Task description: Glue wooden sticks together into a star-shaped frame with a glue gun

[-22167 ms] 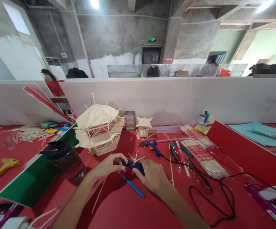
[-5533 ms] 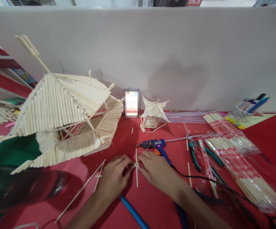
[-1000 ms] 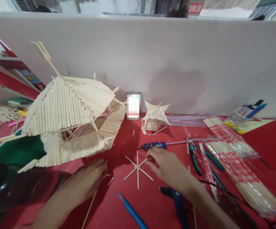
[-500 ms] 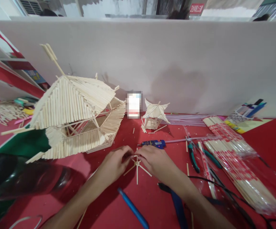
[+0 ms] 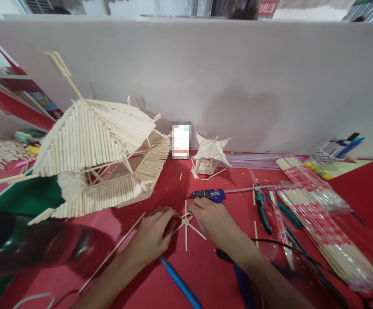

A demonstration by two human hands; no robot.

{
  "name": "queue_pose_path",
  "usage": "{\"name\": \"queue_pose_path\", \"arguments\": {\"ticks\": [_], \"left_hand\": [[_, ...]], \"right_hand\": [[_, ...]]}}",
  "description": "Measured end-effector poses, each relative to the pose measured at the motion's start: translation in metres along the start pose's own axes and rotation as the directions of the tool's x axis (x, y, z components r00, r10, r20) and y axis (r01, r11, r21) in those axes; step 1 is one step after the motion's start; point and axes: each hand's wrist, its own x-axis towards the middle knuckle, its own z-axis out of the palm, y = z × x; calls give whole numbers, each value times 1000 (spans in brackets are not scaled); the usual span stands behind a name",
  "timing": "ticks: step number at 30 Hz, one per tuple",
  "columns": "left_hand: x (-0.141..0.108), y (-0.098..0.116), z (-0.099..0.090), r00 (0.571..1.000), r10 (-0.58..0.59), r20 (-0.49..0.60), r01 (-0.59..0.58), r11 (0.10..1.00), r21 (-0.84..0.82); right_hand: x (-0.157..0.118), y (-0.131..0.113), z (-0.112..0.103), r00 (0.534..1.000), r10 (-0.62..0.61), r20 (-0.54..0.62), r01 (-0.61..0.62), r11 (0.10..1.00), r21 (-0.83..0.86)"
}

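Observation:
A small star-shaped frame of thin wooden sticks (image 5: 186,234) lies on the red tabletop between my hands, its spokes spreading from a centre joint. My left hand (image 5: 157,231) has its fingers curled at the left spokes. From the upper right, my right hand (image 5: 210,219) pinches at a spoke; its fingertips partly cover the stick. Just beyond the right hand rests a blue hot glue gun (image 5: 213,195) with a clear glue stick in its back. A long thin stick (image 5: 112,253) lies beside my left forearm, and a blue pen (image 5: 180,283) is below the frame.
A large stick-built pavilion (image 5: 86,141) stands at left, with a dark bottle (image 5: 44,244) in front. Behind the glue gun are a small pavilion (image 5: 211,150) and a blurred bright screen (image 5: 181,139). Pliers (image 5: 263,214), cables and bagged sticks (image 5: 321,236) lie at right.
My left hand has moved slightly down and left, away from the right fingertips. The right hand has shifted little. More of the frame's upper spokes and the long stick at left show now.

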Motion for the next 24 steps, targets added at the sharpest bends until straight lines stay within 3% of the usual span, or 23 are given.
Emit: {"name": "queue_pose_path", "arguments": {"ticks": [24], "left_hand": [[-2,-7,11,997,81,-10,-81,996,35]], "right_hand": [[-1,1,-3,999,-2,39,2,1000,4]]}}
